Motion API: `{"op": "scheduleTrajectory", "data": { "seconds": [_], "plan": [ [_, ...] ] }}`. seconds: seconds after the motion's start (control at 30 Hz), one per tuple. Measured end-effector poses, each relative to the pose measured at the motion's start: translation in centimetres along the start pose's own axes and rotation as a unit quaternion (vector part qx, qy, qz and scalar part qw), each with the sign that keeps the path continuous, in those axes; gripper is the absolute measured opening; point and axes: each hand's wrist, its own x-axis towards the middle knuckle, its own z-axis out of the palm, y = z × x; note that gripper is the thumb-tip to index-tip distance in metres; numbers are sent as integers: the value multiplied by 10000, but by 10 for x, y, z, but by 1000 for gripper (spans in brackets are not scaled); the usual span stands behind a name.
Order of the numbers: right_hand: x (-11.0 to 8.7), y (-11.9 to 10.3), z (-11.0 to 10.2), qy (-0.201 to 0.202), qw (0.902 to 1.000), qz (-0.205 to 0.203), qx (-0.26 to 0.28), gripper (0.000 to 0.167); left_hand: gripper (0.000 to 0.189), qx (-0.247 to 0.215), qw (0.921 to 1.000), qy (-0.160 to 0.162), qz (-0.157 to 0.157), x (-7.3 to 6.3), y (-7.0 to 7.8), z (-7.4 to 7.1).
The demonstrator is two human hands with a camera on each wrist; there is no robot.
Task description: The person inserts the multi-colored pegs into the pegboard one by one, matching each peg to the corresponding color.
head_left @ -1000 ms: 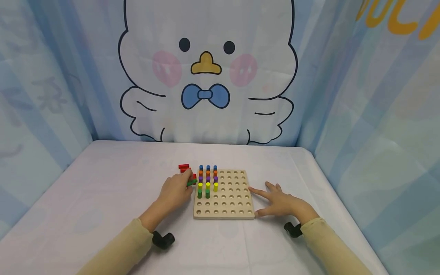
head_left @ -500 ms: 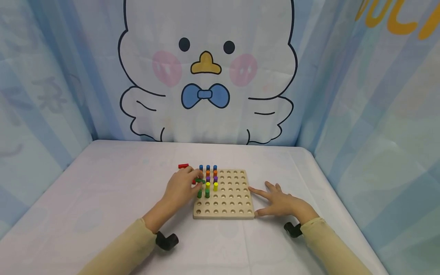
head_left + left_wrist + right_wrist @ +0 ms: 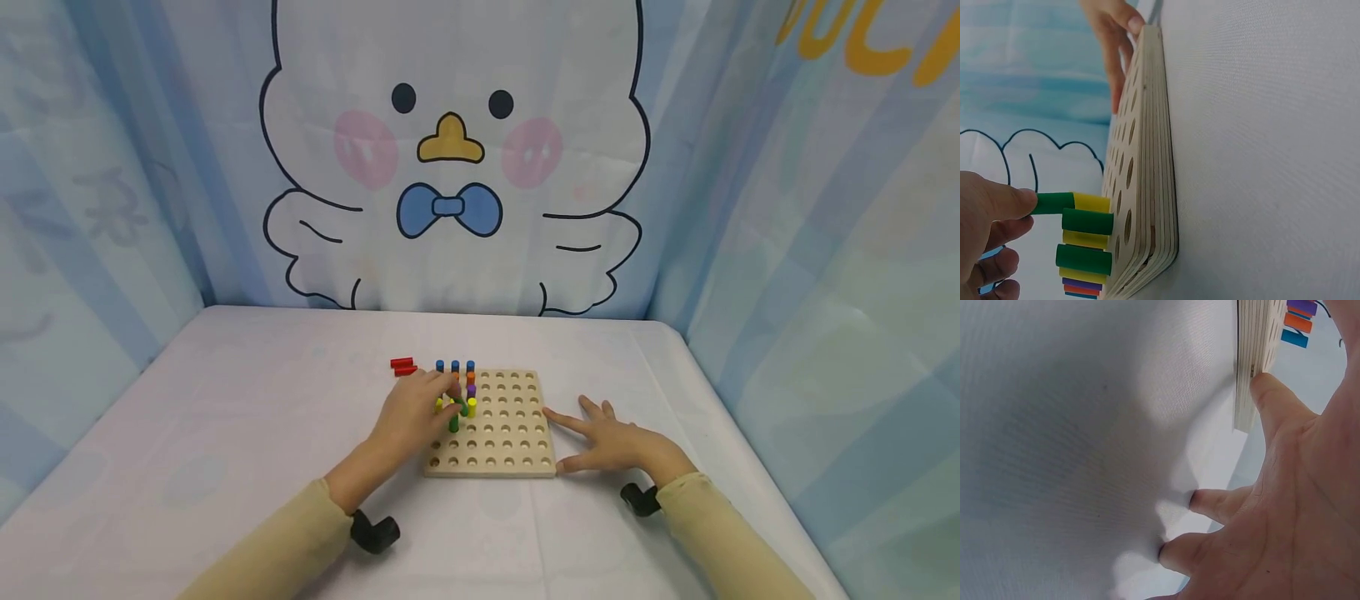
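Note:
My left hand (image 3: 411,412) pinches a green peg (image 3: 1054,203) between thumb and fingertip, over the left part of a wooden pegboard (image 3: 499,453). In the left wrist view, that peg's far end meets a yellow peg (image 3: 1091,202) standing in the board. Two green pegs (image 3: 1087,222) stand in the nearest filled row, with yellow, purple, orange and blue rows behind. My left fingers hide part of these rows in the head view. My right hand (image 3: 618,437) is spread at the board's right side, index fingertip (image 3: 1262,384) on its edge, other fingertips down on the cloth.
Red pegs (image 3: 402,362) lie loose on the white tablecloth (image 3: 300,358) beyond the left hand. Rows of bare holes fill the right and near parts of the board. A curtain (image 3: 450,275) with a cartoon bird hangs behind the table.
My left hand has carried the green peg rightward from beside the loose red pegs to over the board, turning the peg from lying flat to more upright. The right hand stays put.

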Motion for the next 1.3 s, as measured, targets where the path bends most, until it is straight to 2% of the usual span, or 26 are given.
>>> {"op": "scheduleTrajectory", "data": {
  "seconds": [0.17,0.57,0.77,0.97,1.13,1.2,1.3],
  "plan": [
    [0,1,0,-14,10000,-1,-6,94,17,63,9999,-39,136,1,0,6],
    [1,1,1,-73,10000,2,-16,91,14,69,9996,-258,121,-1,3,17],
    [1,-1,5,67,9998,164,-121,95,14,27,9988,-391,291,-1,2,21],
    [1,-2,7,159,9994,145,-272,99,14,-6,9985,-424,354,-2,1,22],
    [3,-2,6,117,9990,177,-398,97,12,-43,9968,-486,628,-3,1,20],
    [4,-2,5,207,9986,41,-491,96,13,-1,9961,-457,755,-3,2,19],
    [6,-1,4,549,9953,-387,-701,94,13,133,9959,-398,804,-5,2,17]
  ]
}}
